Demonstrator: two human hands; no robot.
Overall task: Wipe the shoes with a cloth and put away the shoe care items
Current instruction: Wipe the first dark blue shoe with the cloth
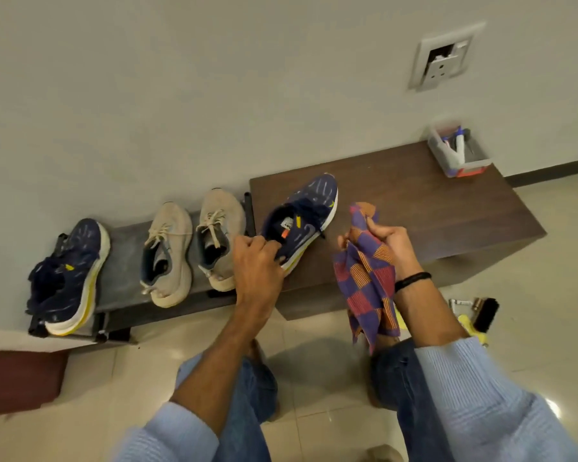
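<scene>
Gripping the navy shoe [309, 215] at left edge of table [431, 208]: left hand [257, 261]; right hand [384, 238] clutches checked cloth [364, 281] (hanging loose).

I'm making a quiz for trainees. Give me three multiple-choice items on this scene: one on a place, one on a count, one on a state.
1. Where is the brush? A on a chair; B on the floor; C in a bucket.
2. How many beige shoes stand on the rack? A one; B two; C four.
3. What is the right hand doing? A gripping the cloth; B lying flat; C holding a bottle.
Answers: B, it lies low beside the right arm; B, a pair stands side by side; A, the hand clutches it.
</scene>
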